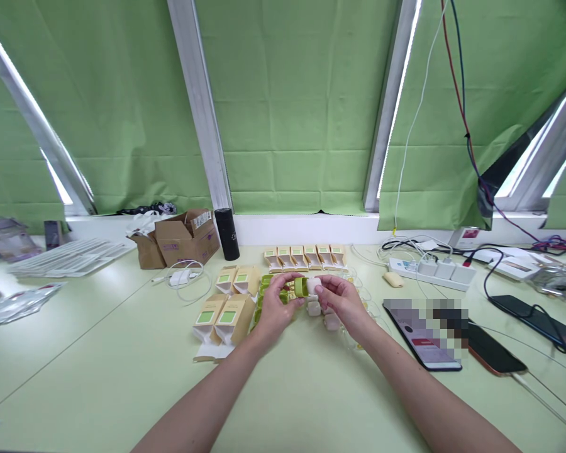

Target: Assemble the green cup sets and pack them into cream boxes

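My left hand [277, 307] is closed around a small green square holder [301, 287], gripped between thumb and fingers. In my right hand [343, 301] is a small white rounded block [313, 285], pinched and held right up against the green holder. Whether one sits inside the other I cannot tell. Beneath and between the hands lie more white blocks [331, 322] in a column. A row of green holders [265, 284] is partly hidden by my left hand. Clear plastic pieces [372, 308] lie to the right, some behind my right wrist.
Small kraft boxes with green labels [231, 318] stand left of my hands, and a row of open ones [304, 257] lies behind. Farther back are a cardboard carton [186, 239] and a black bottle [227, 234]. Phones [424, 336] and a power strip [431, 274] with cables occupy the right.
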A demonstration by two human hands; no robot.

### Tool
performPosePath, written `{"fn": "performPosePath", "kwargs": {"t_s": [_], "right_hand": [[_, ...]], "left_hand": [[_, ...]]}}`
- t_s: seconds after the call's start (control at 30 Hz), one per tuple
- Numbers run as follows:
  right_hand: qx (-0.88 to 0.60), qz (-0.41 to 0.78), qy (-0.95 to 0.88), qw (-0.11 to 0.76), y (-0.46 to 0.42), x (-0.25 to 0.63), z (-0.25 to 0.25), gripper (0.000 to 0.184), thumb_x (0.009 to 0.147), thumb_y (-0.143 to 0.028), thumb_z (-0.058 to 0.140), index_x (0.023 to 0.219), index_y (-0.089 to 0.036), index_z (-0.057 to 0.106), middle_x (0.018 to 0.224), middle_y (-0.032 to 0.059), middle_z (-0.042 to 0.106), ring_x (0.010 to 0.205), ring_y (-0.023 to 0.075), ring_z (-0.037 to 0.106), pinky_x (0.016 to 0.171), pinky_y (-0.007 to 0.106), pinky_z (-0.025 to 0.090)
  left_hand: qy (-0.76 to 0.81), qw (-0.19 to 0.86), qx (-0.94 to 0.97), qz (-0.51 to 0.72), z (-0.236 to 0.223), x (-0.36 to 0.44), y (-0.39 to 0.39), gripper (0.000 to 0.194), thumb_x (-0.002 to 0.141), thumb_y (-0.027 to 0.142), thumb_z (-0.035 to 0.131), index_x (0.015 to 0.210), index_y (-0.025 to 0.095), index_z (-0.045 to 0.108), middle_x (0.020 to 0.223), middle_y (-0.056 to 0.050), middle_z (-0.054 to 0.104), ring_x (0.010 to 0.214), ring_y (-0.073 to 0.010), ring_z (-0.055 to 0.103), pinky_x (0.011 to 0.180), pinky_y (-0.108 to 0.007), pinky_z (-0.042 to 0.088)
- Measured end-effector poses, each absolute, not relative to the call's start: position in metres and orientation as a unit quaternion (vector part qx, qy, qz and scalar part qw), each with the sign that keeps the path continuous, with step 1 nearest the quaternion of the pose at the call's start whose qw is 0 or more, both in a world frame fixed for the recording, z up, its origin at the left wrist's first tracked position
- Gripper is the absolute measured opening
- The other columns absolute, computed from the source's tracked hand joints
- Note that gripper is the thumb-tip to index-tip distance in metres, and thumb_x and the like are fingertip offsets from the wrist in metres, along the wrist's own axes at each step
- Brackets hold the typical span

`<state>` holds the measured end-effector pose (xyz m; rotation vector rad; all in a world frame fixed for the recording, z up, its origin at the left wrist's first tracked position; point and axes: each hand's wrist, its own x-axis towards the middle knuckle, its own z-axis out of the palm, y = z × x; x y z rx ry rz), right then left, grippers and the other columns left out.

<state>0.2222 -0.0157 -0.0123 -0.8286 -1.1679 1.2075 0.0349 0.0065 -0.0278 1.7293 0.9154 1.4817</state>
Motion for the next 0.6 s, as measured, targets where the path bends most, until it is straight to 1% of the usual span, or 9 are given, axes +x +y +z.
{"fn": "performPosePath", "kwargs": {"t_s": [0.13, 0.27, 0.37, 0.6], "right_hand": [[-0.369, 0.504, -0.522, 0.581, -0.016, 0.223, -0.012, 0.052, 0.069, -0.056, 0.089, 0.099, -0.015, 0.079, 0.069, 0.0004, 0.066, 0.054, 0.0110, 0.049, 0.054, 0.027, 0.041], [-0.377, 0.493, -0.539, 0.570, -0.016, 0.224, -0.012, 0.051, 0.071, -0.058, 0.087, 0.097, -0.015, 0.080, 0.061, -0.0017, 0.060, 0.054, 0.0127, 0.050, 0.055, 0.028, 0.042], [-0.380, 0.492, -0.544, 0.563, -0.017, 0.224, -0.012, 0.049, 0.071, -0.059, 0.086, 0.093, -0.015, 0.080, 0.059, -0.0021, 0.058, 0.054, 0.0129, 0.050, 0.055, 0.028, 0.042], [-0.388, 0.495, -0.535, 0.564, -0.017, 0.223, -0.011, 0.050, 0.068, -0.059, 0.087, 0.090, -0.015, 0.079, 0.063, -0.0009, 0.062, 0.055, 0.0132, 0.052, 0.056, 0.028, 0.043]], "left_hand": [[0.358, 0.331, 0.673, 0.556, -0.024, 0.035, 0.003, 0.048, 0.071, 0.014, 0.082, 0.116, 0.025, 0.074, 0.124, -0.009, 0.066, 0.117, -0.0278, 0.061, 0.106, -0.045, 0.048], [0.371, 0.312, 0.680, 0.550, -0.019, 0.036, -0.001, 0.047, 0.070, 0.012, 0.081, 0.115, 0.025, 0.075, 0.123, -0.009, 0.064, 0.117, -0.0282, 0.060, 0.107, -0.045, 0.047], [0.377, 0.299, 0.687, 0.544, -0.017, 0.037, -0.003, 0.048, 0.069, 0.010, 0.081, 0.114, 0.025, 0.075, 0.121, -0.009, 0.064, 0.118, -0.0288, 0.059, 0.107, -0.045, 0.047], [0.376, 0.295, 0.691, 0.543, -0.018, 0.037, -0.003, 0.048, 0.069, 0.011, 0.083, 0.115, 0.025, 0.076, 0.120, -0.009, 0.064, 0.116, -0.0284, 0.060, 0.104, -0.044, 0.048]]}}
